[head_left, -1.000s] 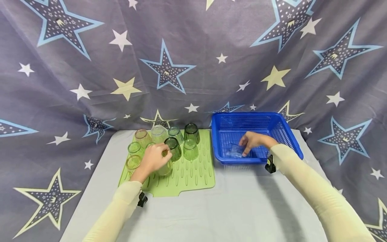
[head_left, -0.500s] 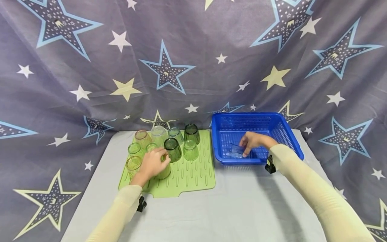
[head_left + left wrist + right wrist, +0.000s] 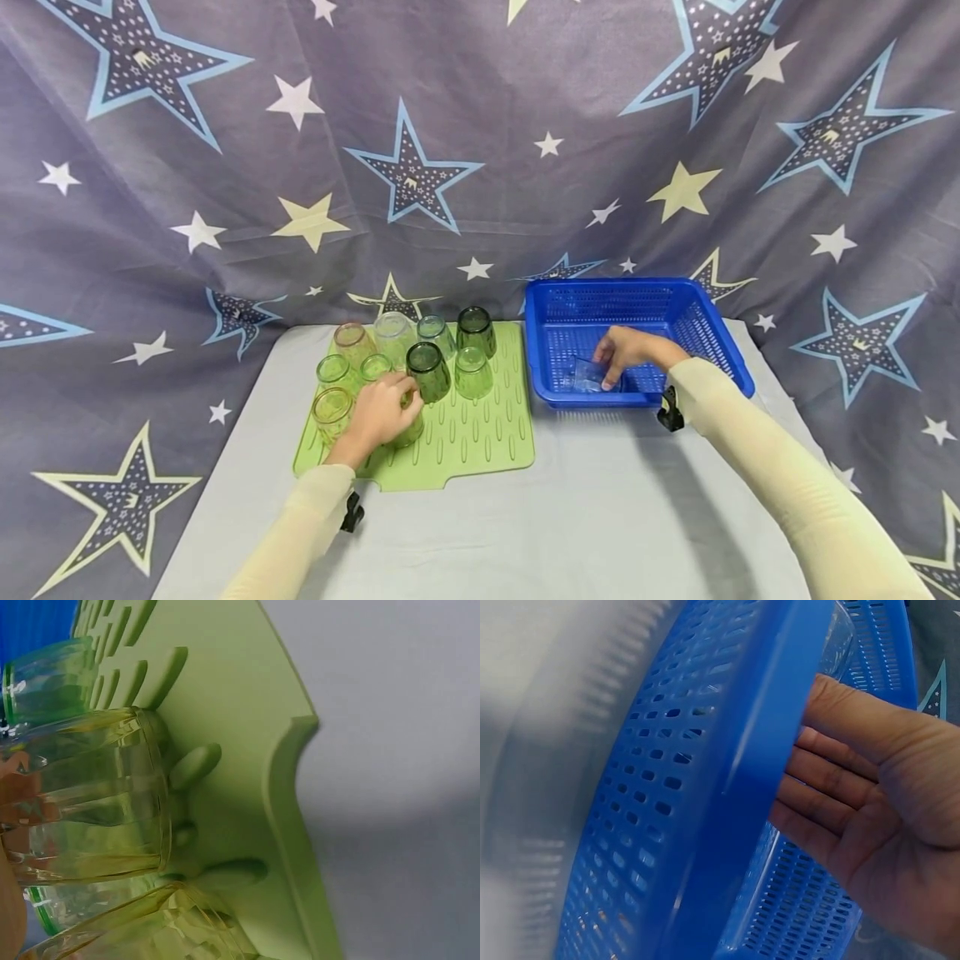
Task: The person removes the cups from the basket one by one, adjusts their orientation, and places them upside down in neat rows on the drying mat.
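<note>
My left hand (image 3: 382, 408) grips the upper end of a yellow glass (image 3: 97, 795). In the left wrist view, that glass's lower rim is at the green drying mat (image 3: 468, 450). Around it stand several tinted glasses, including an amber glass (image 3: 332, 410), a green glass (image 3: 375, 367), a dark glass (image 3: 428, 375) and a light green glass (image 3: 473, 375). Over at the right, my right hand (image 3: 626, 352) reaches into the blue basket (image 3: 536, 350) and holds a clear glass (image 3: 587, 375) that lies tilted inside. The basket rim hides part of my right fingertips in the right wrist view.
Along the mat's back edge are a pink glass (image 3: 354, 340), a clear glass (image 3: 394, 335), a bluish glass (image 3: 437, 335) and another dark glass (image 3: 477, 331). A star-patterned curtain (image 3: 480, 233) hangs behind the table (image 3: 585, 517). The basket's raised walls surround my right hand.
My left hand has shifted slightly left and lower with the yellow glass, uncovering more of the green glass behind. My right hand and the clear glass in the basket have stayed put.
</note>
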`<action>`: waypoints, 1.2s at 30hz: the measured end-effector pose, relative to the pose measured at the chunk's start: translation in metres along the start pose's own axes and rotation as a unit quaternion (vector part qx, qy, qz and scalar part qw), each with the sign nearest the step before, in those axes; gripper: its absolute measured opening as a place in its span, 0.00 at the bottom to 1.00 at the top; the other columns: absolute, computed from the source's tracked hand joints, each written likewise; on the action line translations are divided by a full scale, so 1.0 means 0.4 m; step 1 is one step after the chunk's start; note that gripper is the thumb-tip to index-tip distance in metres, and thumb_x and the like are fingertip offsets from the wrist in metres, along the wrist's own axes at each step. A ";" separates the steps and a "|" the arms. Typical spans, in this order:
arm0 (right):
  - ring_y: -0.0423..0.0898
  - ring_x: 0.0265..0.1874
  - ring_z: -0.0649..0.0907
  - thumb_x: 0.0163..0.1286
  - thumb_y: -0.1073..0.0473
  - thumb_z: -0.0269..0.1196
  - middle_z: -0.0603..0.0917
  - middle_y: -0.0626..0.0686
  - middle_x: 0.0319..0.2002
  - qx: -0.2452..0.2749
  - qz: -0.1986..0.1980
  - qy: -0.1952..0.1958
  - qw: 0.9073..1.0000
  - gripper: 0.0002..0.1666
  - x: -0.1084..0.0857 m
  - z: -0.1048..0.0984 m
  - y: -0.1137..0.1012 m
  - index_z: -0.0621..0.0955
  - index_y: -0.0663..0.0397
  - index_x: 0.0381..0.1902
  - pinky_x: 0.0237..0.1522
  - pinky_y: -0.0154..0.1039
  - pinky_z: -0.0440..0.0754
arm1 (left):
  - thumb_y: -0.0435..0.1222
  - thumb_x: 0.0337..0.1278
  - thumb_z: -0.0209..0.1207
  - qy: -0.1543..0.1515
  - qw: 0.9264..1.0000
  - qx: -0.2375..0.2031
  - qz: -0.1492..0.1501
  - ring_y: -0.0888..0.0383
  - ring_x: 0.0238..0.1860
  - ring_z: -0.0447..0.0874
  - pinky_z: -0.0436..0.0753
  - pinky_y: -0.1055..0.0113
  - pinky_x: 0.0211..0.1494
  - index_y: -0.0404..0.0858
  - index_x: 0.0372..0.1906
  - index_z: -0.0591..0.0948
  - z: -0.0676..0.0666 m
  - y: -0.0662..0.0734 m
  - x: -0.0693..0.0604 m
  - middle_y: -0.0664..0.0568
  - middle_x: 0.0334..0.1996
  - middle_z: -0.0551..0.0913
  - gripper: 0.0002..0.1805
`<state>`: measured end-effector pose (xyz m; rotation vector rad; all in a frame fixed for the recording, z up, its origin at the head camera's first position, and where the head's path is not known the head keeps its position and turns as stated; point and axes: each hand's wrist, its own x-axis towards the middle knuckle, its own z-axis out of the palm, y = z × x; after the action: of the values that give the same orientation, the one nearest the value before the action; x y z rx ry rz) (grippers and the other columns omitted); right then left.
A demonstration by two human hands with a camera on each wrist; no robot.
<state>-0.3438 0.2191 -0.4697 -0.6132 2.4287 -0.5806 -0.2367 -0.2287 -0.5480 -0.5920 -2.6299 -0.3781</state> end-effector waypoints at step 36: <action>0.68 0.65 0.76 0.52 0.63 0.77 0.77 0.73 0.63 0.003 0.056 -0.052 0.997 0.41 -0.009 0.006 0.022 0.76 0.70 0.64 0.66 0.58 0.77 | 0.36 0.60 0.59 -0.001 1.000 0.017 0.024 0.47 0.36 0.85 0.86 0.52 0.39 0.38 0.32 0.85 0.001 0.000 -0.002 0.47 0.33 0.85 0.07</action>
<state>-0.3423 0.2275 -0.4748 -0.4884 2.3461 -0.4983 -0.2362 -0.2288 -0.5488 -0.6446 -2.6133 -0.3182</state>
